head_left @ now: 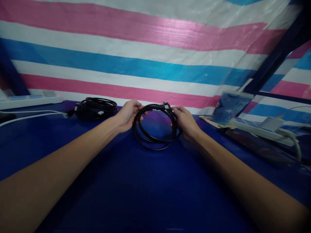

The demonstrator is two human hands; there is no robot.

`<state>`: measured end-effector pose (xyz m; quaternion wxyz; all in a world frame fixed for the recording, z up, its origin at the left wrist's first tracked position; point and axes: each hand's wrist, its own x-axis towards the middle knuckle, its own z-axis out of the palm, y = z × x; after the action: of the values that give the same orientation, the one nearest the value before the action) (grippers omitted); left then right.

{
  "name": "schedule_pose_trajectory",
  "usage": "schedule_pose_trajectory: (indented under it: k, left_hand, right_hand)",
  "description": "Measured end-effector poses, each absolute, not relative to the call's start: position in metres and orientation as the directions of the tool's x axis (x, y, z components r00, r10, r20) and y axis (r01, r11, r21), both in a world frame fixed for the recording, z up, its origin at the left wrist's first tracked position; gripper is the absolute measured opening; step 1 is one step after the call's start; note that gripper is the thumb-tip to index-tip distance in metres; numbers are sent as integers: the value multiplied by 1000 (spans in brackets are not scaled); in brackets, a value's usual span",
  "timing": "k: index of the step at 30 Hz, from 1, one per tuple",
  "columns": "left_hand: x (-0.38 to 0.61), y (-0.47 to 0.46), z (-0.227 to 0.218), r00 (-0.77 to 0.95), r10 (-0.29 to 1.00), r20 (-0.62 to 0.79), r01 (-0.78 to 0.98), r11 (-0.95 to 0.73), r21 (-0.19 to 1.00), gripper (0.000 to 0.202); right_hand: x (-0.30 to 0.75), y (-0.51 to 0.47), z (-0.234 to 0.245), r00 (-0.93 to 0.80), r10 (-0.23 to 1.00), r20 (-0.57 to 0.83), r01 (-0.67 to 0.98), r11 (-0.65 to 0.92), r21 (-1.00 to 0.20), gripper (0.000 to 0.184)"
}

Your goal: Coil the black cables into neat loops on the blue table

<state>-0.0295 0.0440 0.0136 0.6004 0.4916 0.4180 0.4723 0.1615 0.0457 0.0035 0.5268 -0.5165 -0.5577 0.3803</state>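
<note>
A black cable wound into a round coil (155, 140) is held just above the blue table (136, 191), in the middle of the view. My left hand (128, 114) grips the coil's left side with its fingers curled round the strands. My right hand (185, 121) grips the right side, near the cable's plug end (166, 106) at the top of the coil. Both forearms reach in from the bottom corners.
A second bundle of black cable (96, 108) lies at the back left. A white power strip (29, 100) and white cords (31, 115) sit far left. At the right are a blue packet (230, 110) and another white power strip (264, 129). A striped tarp (145, 48) hangs behind.
</note>
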Motion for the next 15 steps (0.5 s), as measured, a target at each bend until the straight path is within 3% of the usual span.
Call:
schedule_pose_trajectory:
  k: [4, 6, 10, 13, 15]
  left_hand:
    - [-41, 40, 25, 281, 957, -69, -74, 94, 993, 11]
    - [-45, 40, 24, 345, 934, -95, 4, 99, 995, 8]
    - [-51, 49, 14, 372, 913, -168, 73, 152, 986, 18]
    - [-53, 58, 7, 239, 946, -218, 26, 219, 975, 23]
    - [-54, 60, 7, 92, 983, -158, -41, 162, 986, 19]
  right_hand:
    - [158, 38, 4, -159, 981, 114, 154, 139, -978, 45]
    - [157, 36, 5, -218, 971, 103, 117, 131, -984, 52]
    - [160, 37, 7, -186, 958, 220, 113, 243, -963, 36]
    - [163, 41, 5, -142, 945, 295, 212, 320, -923, 28]
    - [164, 45, 1, -115, 939, 323, 354, 343, -870, 26]
